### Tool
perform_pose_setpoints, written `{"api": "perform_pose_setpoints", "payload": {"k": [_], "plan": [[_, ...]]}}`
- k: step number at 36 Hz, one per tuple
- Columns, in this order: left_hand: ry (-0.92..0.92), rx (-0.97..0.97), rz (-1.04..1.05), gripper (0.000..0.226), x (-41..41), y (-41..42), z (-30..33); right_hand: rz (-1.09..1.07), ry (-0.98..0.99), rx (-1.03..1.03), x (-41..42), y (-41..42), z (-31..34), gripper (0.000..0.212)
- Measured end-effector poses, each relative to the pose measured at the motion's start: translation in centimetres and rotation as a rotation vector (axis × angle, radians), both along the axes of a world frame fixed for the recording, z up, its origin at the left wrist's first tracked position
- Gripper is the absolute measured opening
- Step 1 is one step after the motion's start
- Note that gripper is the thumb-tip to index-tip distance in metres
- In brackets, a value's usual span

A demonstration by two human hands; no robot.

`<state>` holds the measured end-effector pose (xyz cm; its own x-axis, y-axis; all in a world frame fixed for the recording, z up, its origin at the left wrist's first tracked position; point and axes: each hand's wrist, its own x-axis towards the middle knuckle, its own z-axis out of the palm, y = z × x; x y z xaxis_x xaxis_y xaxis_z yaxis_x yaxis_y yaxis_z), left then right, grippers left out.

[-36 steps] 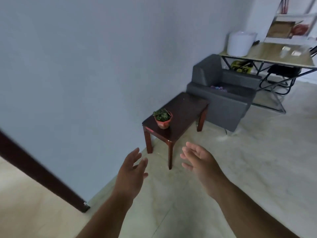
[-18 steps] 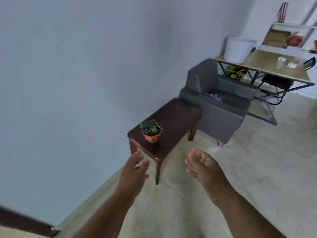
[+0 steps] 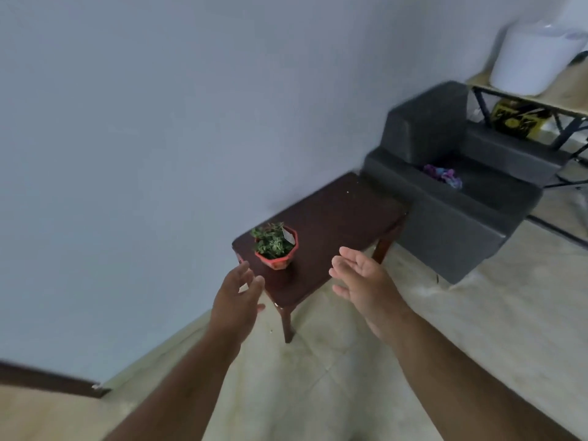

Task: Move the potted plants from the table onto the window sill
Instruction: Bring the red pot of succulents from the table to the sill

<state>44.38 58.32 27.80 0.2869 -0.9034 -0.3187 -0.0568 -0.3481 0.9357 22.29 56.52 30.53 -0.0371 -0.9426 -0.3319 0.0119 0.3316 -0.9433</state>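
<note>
A small green plant in a red pot (image 3: 276, 249) stands near the front corner of a dark wooden side table (image 3: 334, 224) against the wall. My left hand (image 3: 237, 297) is stretched out just short of the pot, fingers straight and holding nothing. My right hand (image 3: 362, 281) hovers over the table's right edge, palm turned inward, fingers relaxed and empty. Both hands are apart from the pot. No window sill is in view.
A grey armchair (image 3: 451, 198) stands right behind the table with a purple cloth (image 3: 444, 175) on its seat. A desk with a white bucket (image 3: 534, 55) is at the far right. Pale tiled floor (image 3: 477, 313) stretches to the right. A dark door frame (image 3: 47, 380) lies low left.
The table and pot have come closer and larger in view. Both hands have stretched further forward toward the pot, still empty.
</note>
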Motion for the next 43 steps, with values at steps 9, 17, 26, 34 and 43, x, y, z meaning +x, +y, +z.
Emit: {"api": "perform_pose_setpoints", "payload": {"k": [9, 17, 26, 34, 43], "plan": [[0.024, 0.063, 0.145, 0.042, -1.2, -6.4, -2.8, 0.111, 0.009, 0.076, -1.2, -9.5, -3.1, 0.051], [0.048, 0.147, 0.217, 0.048, -0.4, -13.7, -9.5, 0.195, 0.058, 0.156, -0.7, -17.9, -8.4, 0.052], [0.003, 0.219, 0.242, 0.050, -0.2, -19.3, -15.6, 0.271, 0.098, 0.233, -0.5, -24.3, -15.5, 0.058], [0.021, 0.255, 0.325, 0.049, -1.2, -22.4, -20.5, 0.378, 0.123, 0.273, -0.1, -29.6, -21.3, 0.062], [0.096, 0.293, 0.386, 0.052, -1.7, -24.9, -25.9, 0.462, 0.148, 0.313, 1.7, -33.6, -27.6, 0.070]]}}
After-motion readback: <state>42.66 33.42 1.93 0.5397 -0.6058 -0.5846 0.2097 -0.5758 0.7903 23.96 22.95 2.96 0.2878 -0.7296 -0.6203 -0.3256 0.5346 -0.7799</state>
